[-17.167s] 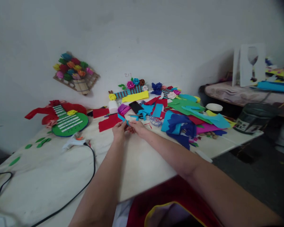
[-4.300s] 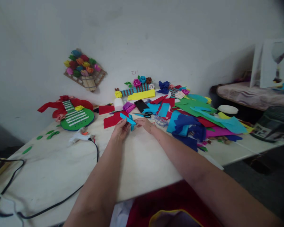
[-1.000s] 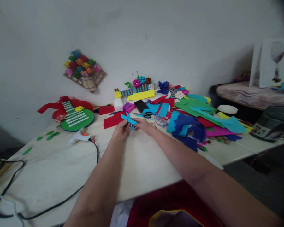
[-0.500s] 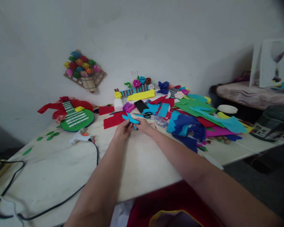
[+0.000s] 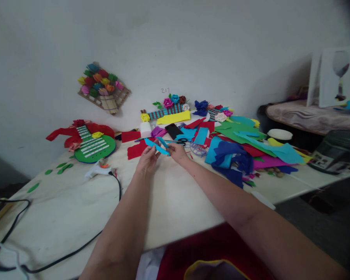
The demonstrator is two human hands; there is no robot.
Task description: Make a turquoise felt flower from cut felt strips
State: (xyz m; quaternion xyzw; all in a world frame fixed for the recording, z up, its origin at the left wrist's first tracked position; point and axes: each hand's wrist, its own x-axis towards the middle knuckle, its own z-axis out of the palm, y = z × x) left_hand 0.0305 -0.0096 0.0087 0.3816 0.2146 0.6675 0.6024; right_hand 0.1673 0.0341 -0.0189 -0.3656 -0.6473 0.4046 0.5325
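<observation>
My left hand (image 5: 147, 159) pinches a light-blue paper strip (image 5: 149, 143) that slants down to the right between both hands. My right hand (image 5: 177, 152) is closed at the fingertips on a second light-blue strip (image 5: 162, 142), which points up and to the left. The strips lie close together; whether they touch cannot be made out. Just behind my right hand, the black-handled scissors (image 5: 182, 141) are partly covered. Red paper (image 5: 135, 152) rests on the table beyond my left hand.
A white glue gun (image 5: 97, 169) with a black cord lies left on the table (image 5: 175, 202). Behind it is a green paper guitar (image 5: 102, 146). Coloured paper sheets (image 5: 236, 132) are heaped at the right, near a glass jar (image 5: 335, 153). A dark phone (image 5: 173, 131) lies at the back.
The blue strips were crossed in an X; now they lie nearly side by side. My left hand has shifted slightly left and turned, with its fingers showing more.
</observation>
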